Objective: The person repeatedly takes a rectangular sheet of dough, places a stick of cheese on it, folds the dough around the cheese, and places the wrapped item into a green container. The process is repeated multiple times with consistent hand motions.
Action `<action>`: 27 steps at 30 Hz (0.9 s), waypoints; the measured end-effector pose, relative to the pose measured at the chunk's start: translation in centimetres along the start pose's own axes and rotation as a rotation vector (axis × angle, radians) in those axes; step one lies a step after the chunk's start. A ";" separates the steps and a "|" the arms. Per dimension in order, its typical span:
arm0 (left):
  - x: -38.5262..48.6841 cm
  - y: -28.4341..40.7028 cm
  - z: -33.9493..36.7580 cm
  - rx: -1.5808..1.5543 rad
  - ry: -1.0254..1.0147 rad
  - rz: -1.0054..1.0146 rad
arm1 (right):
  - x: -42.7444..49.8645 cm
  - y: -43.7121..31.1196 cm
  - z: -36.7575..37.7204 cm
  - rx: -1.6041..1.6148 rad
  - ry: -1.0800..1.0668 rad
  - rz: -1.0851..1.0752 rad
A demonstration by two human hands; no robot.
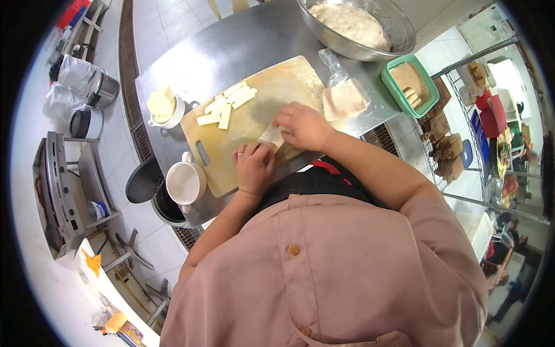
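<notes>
A thin pale strip of wrapper point(268, 138) lies on the yellowed cutting board point(299, 71), stretched between my two hands. My left hand point(256, 167), with a ring on one finger, pinches its near left end. The curled fingers of my right hand point(303, 126) grip its right part, hiding much of it. Beyond them, several pale yellow cheese-like sticks point(225, 106) lie in a loose pile on the board. To the right, a stack of square pastry wrappers point(344, 100) sticks out of a clear plastic bag point(333, 67), partly over the board's edge.
A white cup point(173, 116) holds pale yellow blocks. Another two-handled white cup point(185, 184) stands by the board's handle. A green tub point(411, 86) with brown contents and rolled sticks sits at the steel table's point(217, 52) right edge. Behind is a steel bowl point(316, 32) of dough point(351, 26).
</notes>
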State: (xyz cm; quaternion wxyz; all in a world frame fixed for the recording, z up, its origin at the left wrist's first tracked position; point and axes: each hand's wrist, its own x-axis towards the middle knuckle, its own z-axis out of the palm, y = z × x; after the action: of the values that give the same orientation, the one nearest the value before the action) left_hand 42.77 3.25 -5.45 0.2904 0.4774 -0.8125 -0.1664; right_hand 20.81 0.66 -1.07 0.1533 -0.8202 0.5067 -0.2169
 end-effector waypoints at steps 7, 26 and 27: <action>0.4 0.7 -0.7 0.053 -0.115 0.026 | 0.1 0.0 0.1 -0.055 -0.376 -0.026; -0.3 -0.1 -1.4 0.266 -0.029 0.220 | -1.1 1.0 1.3 -0.218 -0.039 -0.239; -0.3 -0.1 -1.5 0.261 -0.022 0.220 | -1.0 1.2 1.3 -0.213 -0.026 -0.247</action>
State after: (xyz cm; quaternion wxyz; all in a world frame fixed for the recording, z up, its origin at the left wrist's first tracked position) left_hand 43.88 3.45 -4.41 0.2331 0.4174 -0.8777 -0.0319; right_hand 20.19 1.09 -2.94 0.0442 -0.8906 0.4201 -0.1684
